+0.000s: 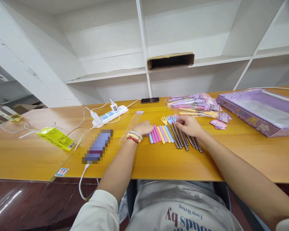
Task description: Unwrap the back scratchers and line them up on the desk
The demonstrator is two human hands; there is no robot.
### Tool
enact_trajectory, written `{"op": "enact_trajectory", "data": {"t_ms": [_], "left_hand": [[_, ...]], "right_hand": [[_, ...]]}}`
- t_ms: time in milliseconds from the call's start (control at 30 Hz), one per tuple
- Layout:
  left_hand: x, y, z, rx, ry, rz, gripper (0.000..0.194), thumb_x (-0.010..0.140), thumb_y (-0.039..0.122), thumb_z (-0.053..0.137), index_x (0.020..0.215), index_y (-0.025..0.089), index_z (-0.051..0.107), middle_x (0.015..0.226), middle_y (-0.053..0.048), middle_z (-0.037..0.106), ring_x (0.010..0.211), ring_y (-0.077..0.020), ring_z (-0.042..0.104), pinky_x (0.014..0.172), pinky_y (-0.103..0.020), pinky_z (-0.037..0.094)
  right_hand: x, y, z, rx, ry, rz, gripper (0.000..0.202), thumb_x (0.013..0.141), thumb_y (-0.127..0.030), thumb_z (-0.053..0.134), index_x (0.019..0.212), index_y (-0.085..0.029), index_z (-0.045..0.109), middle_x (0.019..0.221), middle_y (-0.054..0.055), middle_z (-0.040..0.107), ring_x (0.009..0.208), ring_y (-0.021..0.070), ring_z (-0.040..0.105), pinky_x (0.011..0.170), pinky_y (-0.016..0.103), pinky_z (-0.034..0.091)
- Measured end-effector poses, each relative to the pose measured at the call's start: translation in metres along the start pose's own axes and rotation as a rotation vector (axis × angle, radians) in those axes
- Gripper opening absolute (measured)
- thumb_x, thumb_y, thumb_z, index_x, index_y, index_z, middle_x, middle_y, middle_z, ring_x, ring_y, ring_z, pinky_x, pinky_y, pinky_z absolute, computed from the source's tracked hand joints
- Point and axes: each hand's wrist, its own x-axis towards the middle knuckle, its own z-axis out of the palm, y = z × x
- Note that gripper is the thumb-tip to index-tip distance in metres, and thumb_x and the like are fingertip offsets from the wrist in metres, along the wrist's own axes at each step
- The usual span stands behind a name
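A row of coloured handles [160, 134], pink, purple, yellow and blue, lies side by side on the table. My left hand [145, 127], with bracelets on its wrist, rests at the left end of that row; its fingers are curled, and what they hold, if anything, is hidden. To the right lie several back scratchers [170, 120] with metal rods and small yellow, blue and purple claw heads. My right hand [189, 125] is over them, thumb and fingers pinched at a claw head near the top of the rods. It covers part of the rods.
Behind are wrapped back scratchers [195, 102] and an open purple box [252, 112], with small cards [218, 124] nearby. A clear plastic sleeve [132, 125], phone [98, 146], power strip [110, 116], yellow carton [56, 138] and bottle [6, 112] are leftward. A dark phone [149, 100] lies by the shelves.
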Motion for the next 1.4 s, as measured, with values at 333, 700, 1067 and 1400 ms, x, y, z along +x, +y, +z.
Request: {"op": "enact_trajectory", "data": {"t_ms": [333,700,1067,1400], "left_hand": [[0.007,-0.007,-0.006,0.122,0.142,-0.041,0.027,0.071,0.038,0.049,0.080,0.017,0.064,0.077,-0.015,0.067,0.080,-0.0303,0.061,0.071,-0.037,0.040],[0.023,-0.046,-0.021,0.355,0.438,-0.301,0.053,0.075,0.043,0.049,0.111,0.005,0.057,0.115,-0.026,0.055,0.111,-0.0378,0.049,0.086,-0.044,0.039],[0.045,-0.070,-0.028,0.123,0.207,-0.287,0.045,0.056,0.050,0.067,0.085,0.017,0.063,0.094,-0.015,0.066,0.092,-0.0315,0.061,0.069,-0.034,0.045],[0.023,-0.025,-0.014,-0.522,0.341,0.080,0.029,0.066,0.027,0.065,0.091,0.016,0.054,0.075,-0.004,0.064,0.068,-0.0167,0.060,0.061,-0.027,0.045]], "right_hand": [[0.002,0.005,-0.002,-0.019,0.037,0.039,0.028,0.079,-0.039,0.048,0.074,-0.016,0.065,0.056,0.000,0.059,0.052,0.0111,0.049,0.054,0.023,0.033],[0.007,0.020,-0.003,0.033,0.198,0.125,0.030,0.079,-0.039,0.047,0.065,-0.016,0.062,0.057,0.001,0.059,0.053,0.0116,0.049,0.054,0.023,0.032],[0.010,0.037,-0.009,0.110,0.360,0.221,0.046,0.084,-0.050,0.036,0.051,-0.019,0.042,0.047,-0.001,0.041,0.050,0.0117,0.038,0.051,0.024,0.025],[0.010,0.021,-0.009,0.328,0.186,0.175,0.046,0.082,-0.054,0.042,0.056,-0.017,0.049,0.049,-0.002,0.046,0.048,0.0092,0.039,0.050,0.022,0.029]]}}
